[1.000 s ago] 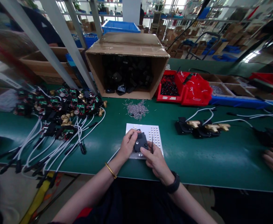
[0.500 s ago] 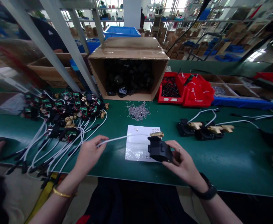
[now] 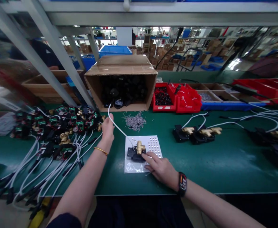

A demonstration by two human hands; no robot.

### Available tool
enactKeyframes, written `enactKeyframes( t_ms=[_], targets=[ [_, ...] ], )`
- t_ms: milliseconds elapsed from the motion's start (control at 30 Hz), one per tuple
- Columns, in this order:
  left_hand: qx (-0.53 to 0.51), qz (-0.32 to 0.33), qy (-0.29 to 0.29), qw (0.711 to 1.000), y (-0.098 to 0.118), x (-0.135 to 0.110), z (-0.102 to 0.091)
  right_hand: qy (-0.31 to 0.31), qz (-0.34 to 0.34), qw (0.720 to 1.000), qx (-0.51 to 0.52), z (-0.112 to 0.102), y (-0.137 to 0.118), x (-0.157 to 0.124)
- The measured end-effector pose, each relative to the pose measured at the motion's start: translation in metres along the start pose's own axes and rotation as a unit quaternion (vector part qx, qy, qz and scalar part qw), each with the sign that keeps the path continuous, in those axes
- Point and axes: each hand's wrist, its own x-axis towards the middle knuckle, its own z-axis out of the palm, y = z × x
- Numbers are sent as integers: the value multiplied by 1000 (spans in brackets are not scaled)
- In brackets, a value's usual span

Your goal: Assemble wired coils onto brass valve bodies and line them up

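A black housing [image 3: 137, 157] with a brass valve body [image 3: 140, 147] on top sits on a white sheet [image 3: 131, 167]. My right hand [image 3: 161, 167] has its fingertips at the right side of this valve unit, gripping its near corner. From the unit a white cable [image 3: 121, 129] rises in an arc to my left hand [image 3: 108, 129], which is closed around it in front of the cardboard box; its fingertips are partly hidden. Small metal pieces [image 3: 154, 144] lie in rows on the sheet. Behind it is a pile of small screws or pins [image 3: 135, 121].
Opened units with green boards [image 3: 67, 117] and white cables crowd the left. A cardboard box [image 3: 121, 65] of black parts stands behind, beside red bins [image 3: 188, 101]. More brass-valve units [image 3: 204, 134] lie to the right. A metal frame bar [image 3: 153, 19] crosses above.
The valve unit has come down onto the sheet, brass side up. My left hand has moved up and forward with the cable. The view has shifted, showing the overhead bar.
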Motion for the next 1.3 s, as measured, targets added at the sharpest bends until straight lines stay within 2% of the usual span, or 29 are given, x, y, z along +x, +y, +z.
enactKeyframes(
  t_ms=[100, 167, 267, 333, 500, 667, 800, 833, 867, 967, 1000, 1033, 1100, 1167, 1300],
  targets=[
    [46, 15, -52, 997, -17, -9, 12, 79, 152, 984, 48, -16, 30, 26],
    [86, 38, -84, 992, -24, -13, 19, 98, 243, 964, 37, -24, 60, 57],
    [147, 71, -109, 981, -29, -16, 25, 89, 295, 951, 15, -27, 101, 101],
    [180, 86, -118, 973, -30, -16, 27, 77, 318, 945, 12, -23, 118, 120],
    [214, 88, -128, 964, -26, -15, 34, 54, 339, 939, 33, -12, 133, 135],
    [176, 55, -140, 973, -21, -15, 33, 78, 335, 934, 102, -15, 119, 128],
    [94, 2, -171, 981, -24, -35, 7, 86, 309, 924, 208, -11, 77, 87],
    [67, -20, -182, 981, -25, -43, -1, 76, 311, 913, 254, -8, 64, 75],
    [39, -44, -195, 979, -26, -51, -9, 59, 320, 889, 323, -5, 51, 64],
    [-51, -111, -229, 966, -24, -73, -24, 23, 348, 780, 519, 4, 24, 45],
    [-78, -128, -234, 961, -22, -79, -26, 32, 344, 771, 536, 6, 20, 43],
    [-102, -143, -235, 956, -20, -84, -28, 52, 330, 788, 517, 8, 18, 44],
    [-140, -162, -228, 950, -15, -90, -29, 93, 290, 845, 439, 10, 18, 48],
    [-169, -172, -216, 946, -10, -95, -29, 104, 263, 887, 366, 14, 23, 51],
    [-221, -182, -185, 940, -6, -102, -32, 42, 261, 917, 298, 23, 36, 50]
  ],
)
